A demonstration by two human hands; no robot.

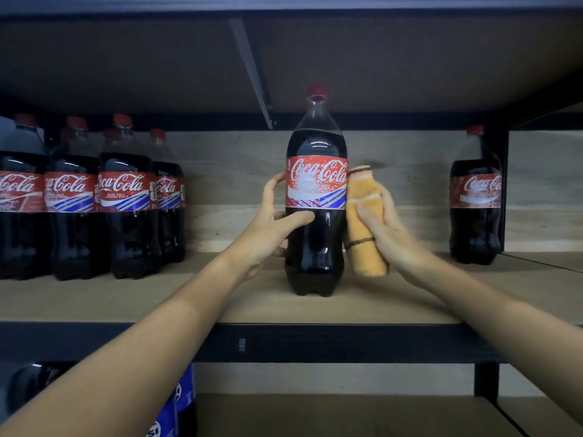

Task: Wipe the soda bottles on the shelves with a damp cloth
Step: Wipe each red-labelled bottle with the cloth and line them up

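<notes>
One wooden shelf (378, 304), black metal frame (347, 342), pale plank back wall (236, 171).

Six dark cola bottles with red caps and red labels stand on the wooden shelf (315, 310): four grouped at the left (94, 200), one at the centre (316, 247), one at the right (475, 216); one folded orange cloth (366, 231); two blue-labelled bottles (176, 405) below; two hands

A wooden shelf (362, 305) with a black front edge spans the middle of the frame. A brown board (126, 64) roofs it above, crossed by a grey metal brace (252, 74). Pale wood panelling (239, 171) backs it. Light is dim.
</notes>
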